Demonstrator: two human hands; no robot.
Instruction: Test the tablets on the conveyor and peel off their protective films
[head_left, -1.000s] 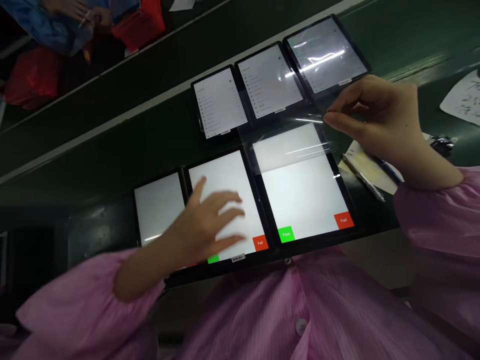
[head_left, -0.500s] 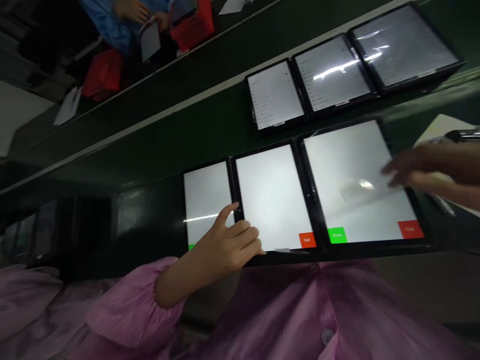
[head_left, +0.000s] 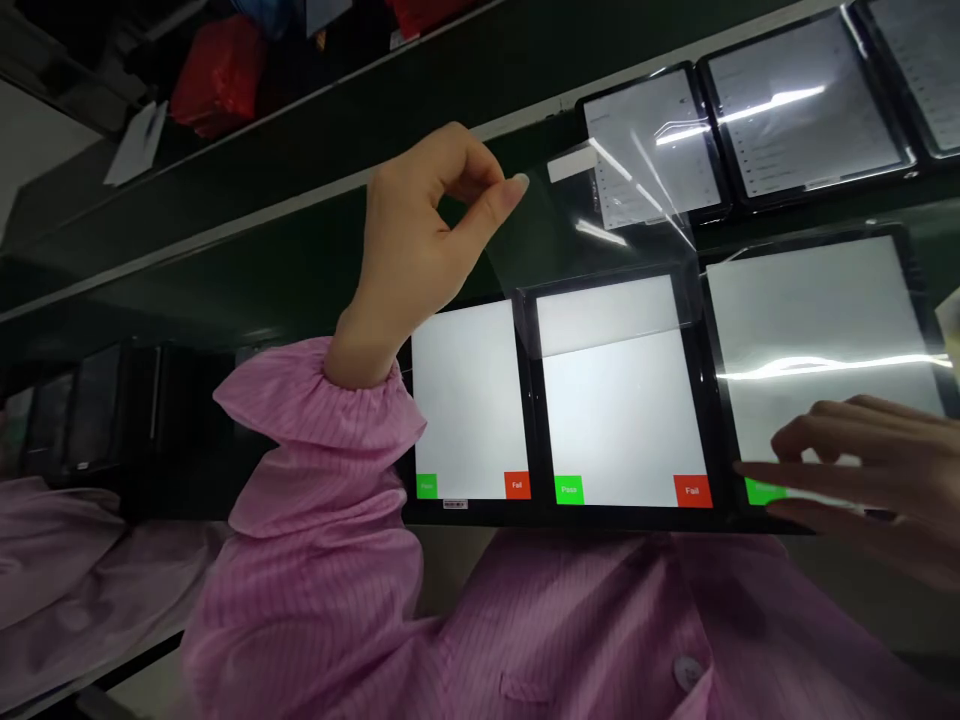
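Note:
My left hand [head_left: 427,230] is raised above the middle tablet, thumb and forefinger pinched on the edge of a clear protective film [head_left: 600,230]. The film peels up from the upper part of the middle tablet [head_left: 619,410], and a white tab [head_left: 571,165] sits on it. My right hand [head_left: 862,470] hovers with its fingers apart over the lower edge of the right tablet [head_left: 817,340], near its green Pass button [head_left: 765,490]. It holds nothing. The left tablet [head_left: 469,400] lies under my left wrist.
Further tablets [head_left: 802,110] stand in a back row on the dark green bench [head_left: 225,270], showing list screens. Beyond the bench's pale edge strip are red bags [head_left: 217,75] and a white paper [head_left: 139,145]. My pink striped sleeves [head_left: 315,520] fill the lower view.
The view has swung left, so the tablets sit further right. My right hand has left the film and dropped to the right tablet's lower edge. My left hand now lifts film off the middle tablet.

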